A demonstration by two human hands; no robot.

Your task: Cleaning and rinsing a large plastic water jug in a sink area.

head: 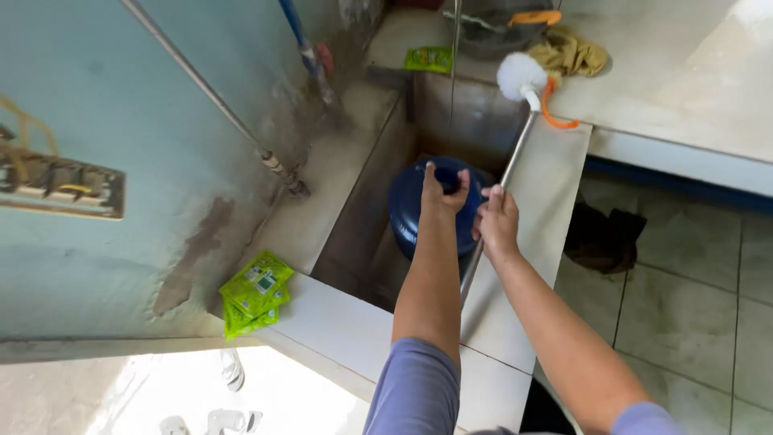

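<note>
A large dark blue water jug (407, 209) stands inside a deep tiled basin (362, 234). My left hand (441, 192) grips the jug's top around its neck. My right hand (497, 222) holds the metal handle of a long brush (515, 153), whose white bristle head (520, 76) points away toward the far counter. The handle's lower end runs down past my wrist beside the jug.
Green sachets (256, 292) lie on the basin's near ledge, another green packet (428, 58) at the far end. A yellow cloth (568, 51) and dark pot (495, 28) sit on the counter. Pipes (217, 105) run along the blue wall. A dark rag (602, 238) lies on the floor tiles.
</note>
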